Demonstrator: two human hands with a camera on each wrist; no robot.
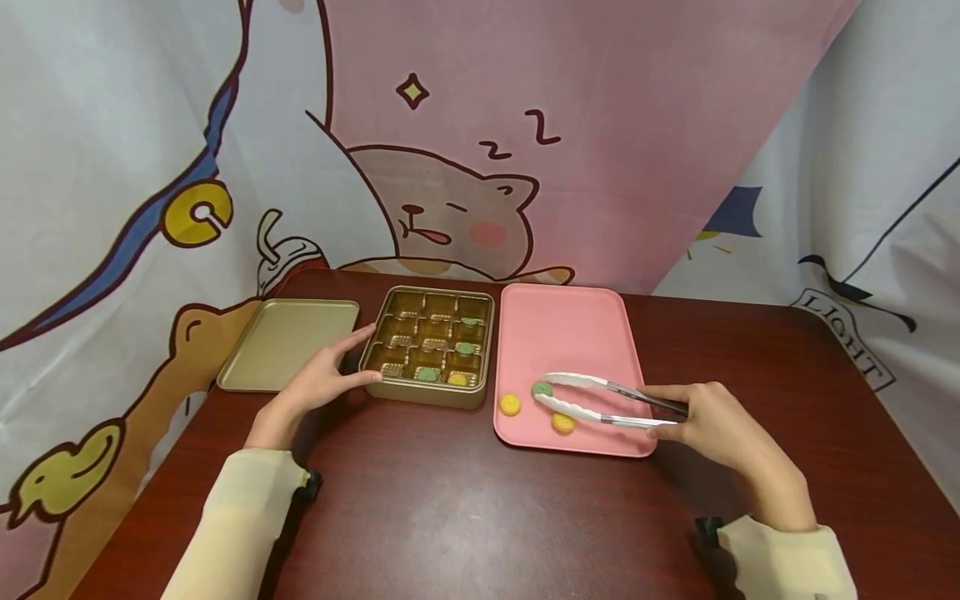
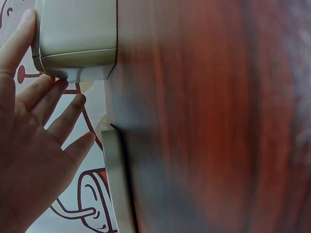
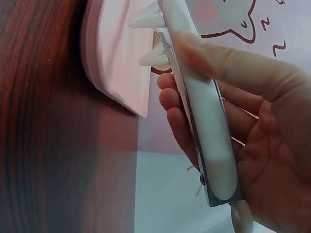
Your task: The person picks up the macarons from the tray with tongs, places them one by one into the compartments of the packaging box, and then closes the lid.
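Your right hand (image 1: 716, 425) has its fingers curled round the tongs (image 1: 626, 421), one arm under the thumb. Tong tips are parted, left of those fingers, with a green piece (image 1: 542, 389) between them on the pink tray (image 1: 577, 325) (can't tell if it's gripped). Near yellow piece (image 1: 563, 425) sits by the lower tong arm; far yellow piece (image 1: 510, 405) is farther left of your fingers. Your left hand (image 1: 326, 379) has fingers spread, thumb and index against the gold box (image 1: 420, 394), holding nothing. Right of them, inside: three green discs (image 1: 465, 348), one yellow disc (image 1: 457, 380). Gold lid (image 1: 296, 346) lies left of those fingertips on the counter (image 1: 465, 500).
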